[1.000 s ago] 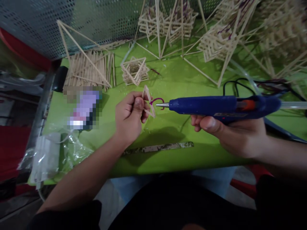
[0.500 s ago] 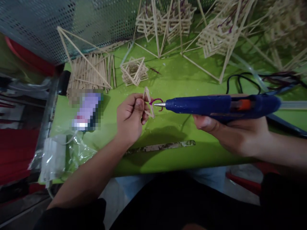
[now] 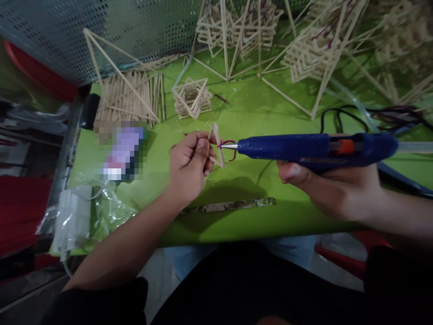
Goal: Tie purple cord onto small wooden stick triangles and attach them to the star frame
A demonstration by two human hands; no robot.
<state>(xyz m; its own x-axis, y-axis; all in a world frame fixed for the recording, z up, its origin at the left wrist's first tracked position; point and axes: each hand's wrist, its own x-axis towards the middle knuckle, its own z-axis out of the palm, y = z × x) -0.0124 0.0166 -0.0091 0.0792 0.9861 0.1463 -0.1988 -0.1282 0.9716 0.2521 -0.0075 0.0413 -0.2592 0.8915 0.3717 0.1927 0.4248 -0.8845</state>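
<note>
A left hand [image 3: 191,164] pinches a small stick triangle [image 3: 216,143] between thumb and fingers, held just above the green table [image 3: 257,113]. The right hand [image 3: 324,192] is wrapped tight round a blue glue gun [image 3: 304,147], whose metal nozzle [image 3: 230,146] meets the triangle's right edge at a loop of purple thread [image 3: 234,155]. A mottled flat strip [image 3: 228,206] lies nearer the person than the triangle; a stacked stick frame [image 3: 192,97] stands beyond it.
</note>
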